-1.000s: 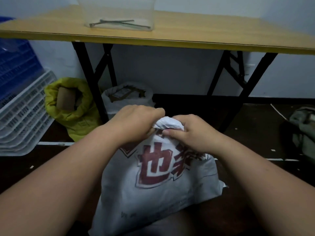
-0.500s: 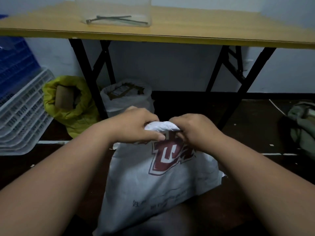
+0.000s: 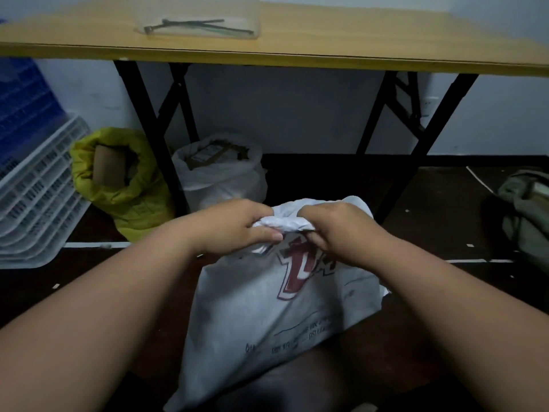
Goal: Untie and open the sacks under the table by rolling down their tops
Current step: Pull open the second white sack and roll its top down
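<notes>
My left hand (image 3: 237, 226) and right hand (image 3: 332, 227) curl round the bunched top of the white sack (image 3: 267, 307) on the floor before the table (image 3: 326, 49); open floor lies right, two sacks behind

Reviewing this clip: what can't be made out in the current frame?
Head view only:
- Whether the white sack is untied yet: the left hand and right hand cover its bunched top in their grip.
- Its contents: closed fabric hides them.
- Its small printed text: blurred.
- The green bag: cut off by the right edge.
- The clear container on the table: its top is cut off by the upper edge.
</notes>
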